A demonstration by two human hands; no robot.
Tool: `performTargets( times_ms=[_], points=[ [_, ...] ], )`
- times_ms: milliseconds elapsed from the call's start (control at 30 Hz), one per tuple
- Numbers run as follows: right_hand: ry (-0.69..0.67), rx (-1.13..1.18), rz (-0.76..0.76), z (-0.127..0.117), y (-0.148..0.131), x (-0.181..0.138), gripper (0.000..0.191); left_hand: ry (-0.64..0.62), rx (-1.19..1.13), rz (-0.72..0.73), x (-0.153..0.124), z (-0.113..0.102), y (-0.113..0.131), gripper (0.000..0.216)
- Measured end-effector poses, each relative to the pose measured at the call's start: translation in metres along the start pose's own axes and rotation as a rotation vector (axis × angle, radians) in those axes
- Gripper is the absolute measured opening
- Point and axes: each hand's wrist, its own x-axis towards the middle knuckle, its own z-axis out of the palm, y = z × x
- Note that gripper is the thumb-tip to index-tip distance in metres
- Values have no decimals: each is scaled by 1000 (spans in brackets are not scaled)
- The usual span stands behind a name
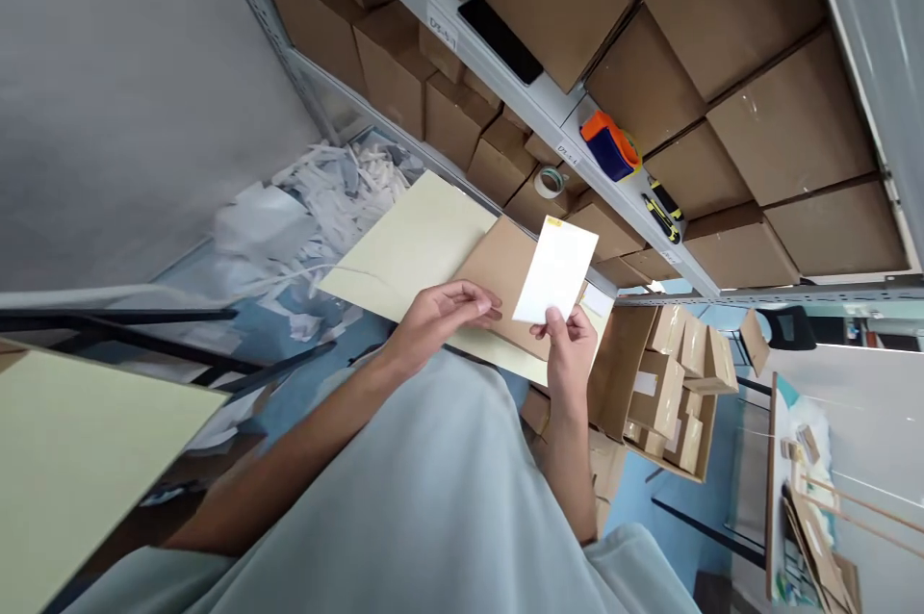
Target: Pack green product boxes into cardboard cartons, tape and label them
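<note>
My right hand (pixel 568 345) pinches the lower edge of a white rectangular label sheet (pixel 554 269) with a small yellow tab at its top. My left hand (pixel 442 314) rests with curled fingers on a flat brown cardboard piece (pixel 505 268), gripping its near edge. That cardboard lies on a pale yellow table surface (pixel 404 248). The white sheet is held up just right of the left fingertips, above the cardboard.
Metal shelving (pixel 505 75) packed with brown cartons fills the top. On its ledge sit a black phone (pixel 500 38), a tape roll (pixel 550 181), an orange-blue tool (pixel 610 144) and a yellow-black cutter (pixel 662 208). Paper scraps (pixel 324 191) litter the floor; an open carton of small boxes (pixel 668 383) stands right.
</note>
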Motion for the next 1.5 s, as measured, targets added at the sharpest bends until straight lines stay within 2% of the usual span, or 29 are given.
performTargets(
  times_ms=[200, 333, 433, 733, 867, 1033, 1100, 1167, 1267, 1500],
  points=[
    [8, -18, -32, 56, -11, -9, 45, -4, 32, 52, -20, -34, 18, 41],
    [-18, -57, -35, 76, -15, -16, 43, -18, 90, 110, -29, -54, 33, 37],
    [-27, -39, -39, 84, -16, -20, 39, -20, 139, 141, -34, -61, 42, 33],
    [-8, -140, -33, 91, -15, -21, 43, 4, 133, 95, -27, -58, 51, 36],
    [-10, -99, -24, 90, -13, -18, 42, -9, 156, 128, -23, -56, 51, 36],
    [-89, -127, 71, 94, 1, -13, 44, -28, 233, 152, -18, -56, 47, 35],
    [-77, -192, 16, 96, 7, -14, 49, -30, 296, 199, -17, -59, 44, 32],
    [-63, -257, -84, 96, 9, -18, 37, -30, 352, 258, -15, -64, 40, 29],
    [-137, -275, -147, 95, 7, -26, 18, -47, 423, 317, -14, -72, 34, 24],
    [-198, -306, -110, 96, 14, -28, 14, -114, 552, 301, -13, -78, 20, 22]
  ],
)
